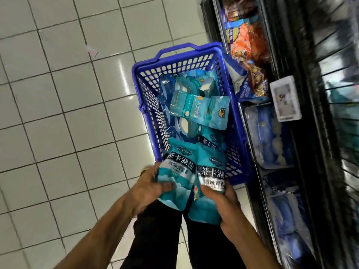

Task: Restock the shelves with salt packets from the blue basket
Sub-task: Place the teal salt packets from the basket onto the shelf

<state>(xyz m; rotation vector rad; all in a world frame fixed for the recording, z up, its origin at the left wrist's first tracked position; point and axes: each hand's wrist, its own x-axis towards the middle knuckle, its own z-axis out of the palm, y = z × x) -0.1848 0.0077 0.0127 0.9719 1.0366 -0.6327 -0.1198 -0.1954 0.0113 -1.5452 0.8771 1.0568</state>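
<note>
Floor tiles (58, 113) at left. Left hand (149, 187) grips one teal salt packet (177, 171); right hand (223, 206) grips a second packet (210, 181) just beside it, both over the near end of the blue basket (147, 78). More packets (198, 109) lie inside the basket. Shelves (291, 133) at right.

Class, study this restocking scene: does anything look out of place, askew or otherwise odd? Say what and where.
A small pink-and-white scrap of paper lies on the tiled floor, left of the blue basket: litter. In the basket the salt packets lie jumbled at angles. Nothing looks spilled or torn.
</note>
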